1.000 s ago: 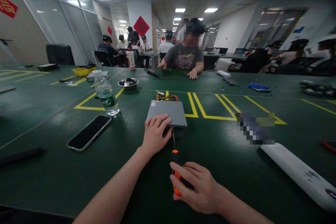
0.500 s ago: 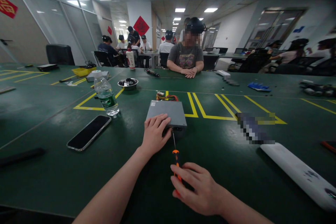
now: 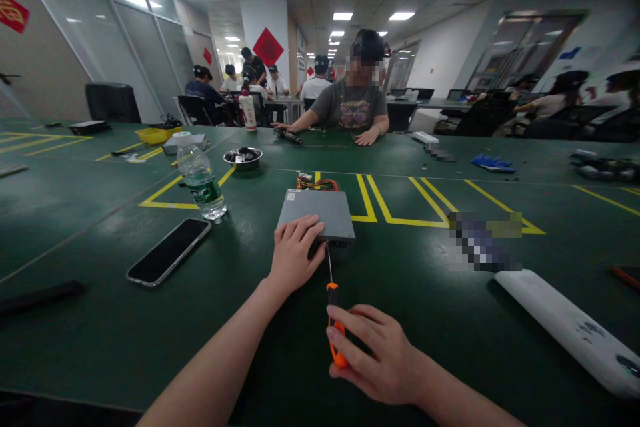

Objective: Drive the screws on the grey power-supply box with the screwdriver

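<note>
Bench record, nearest item first; all places are given relative to the grey box.

1. Right hand (image 3: 380, 357): nearest the viewer, well short of the grey box (image 3: 320, 212). Its fingers are wrapped round the orange handle of the screwdriver (image 3: 332, 293).
2. Screwdriver: the thin shaft runs from the handle up to the box's near face, and the tip meets it just right of the left hand. The tip's seating is too small to tell.
3. Left hand (image 3: 295, 255): lies flat, palm down, on the box's near left corner. It presses and grasps nothing.
4. Grey box: flat on the green table (image 3: 400, 293).
5. Phone (image 3: 170, 250): left of the box, face up.
6. Water bottle (image 3: 200, 180): left and slightly beyond, upright.
7. Coloured wires (image 3: 317, 183): just behind the box.
8. Metal bowl (image 3: 243, 158): beyond, to the left.
9. Seated person (image 3: 353, 110): far side, opposite.

Risk, as judged: the shaft lies nearly level, so the tip could slip off and jab the left thumb just beside it. The box, pinned at only one corner, could also skid away.
</note>
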Demonstrator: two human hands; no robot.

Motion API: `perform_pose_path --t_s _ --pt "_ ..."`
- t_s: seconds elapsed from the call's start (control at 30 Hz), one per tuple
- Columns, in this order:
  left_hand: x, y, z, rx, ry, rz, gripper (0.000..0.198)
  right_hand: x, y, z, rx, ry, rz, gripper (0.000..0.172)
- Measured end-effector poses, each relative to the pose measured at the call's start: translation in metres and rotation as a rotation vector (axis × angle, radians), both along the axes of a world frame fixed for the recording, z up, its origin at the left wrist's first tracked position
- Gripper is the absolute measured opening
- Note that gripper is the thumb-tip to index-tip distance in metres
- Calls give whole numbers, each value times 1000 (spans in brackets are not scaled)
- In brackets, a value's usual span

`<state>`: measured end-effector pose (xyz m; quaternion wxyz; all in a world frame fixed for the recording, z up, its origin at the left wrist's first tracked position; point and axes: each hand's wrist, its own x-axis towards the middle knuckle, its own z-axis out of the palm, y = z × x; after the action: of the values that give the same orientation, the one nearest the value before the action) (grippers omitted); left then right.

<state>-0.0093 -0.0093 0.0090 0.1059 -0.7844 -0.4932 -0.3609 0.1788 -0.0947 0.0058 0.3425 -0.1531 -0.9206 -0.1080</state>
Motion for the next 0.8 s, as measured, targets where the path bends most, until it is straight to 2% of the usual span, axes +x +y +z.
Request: perform_pose_path --t_s 0.1,0.3,0.4,0.57,0.8 --pt "0 0 -1 0 -2 -1 30 1 1 -4 -3 31 7 23" --pt "0 1 -1 -1 -13 -6 30 -3 2 -4 -99 -46 23 28" --pt "0 0 -1 -7 -13 -6 30 -3 0 -1 -71 -78 6 26" --pt "1 0 0 -5 -10 3 29 -2 0 -3 -23 23 -6 18" --pt "1 0 0 -4 3 6 29 -4 1 -1 -104 -53 20 31"
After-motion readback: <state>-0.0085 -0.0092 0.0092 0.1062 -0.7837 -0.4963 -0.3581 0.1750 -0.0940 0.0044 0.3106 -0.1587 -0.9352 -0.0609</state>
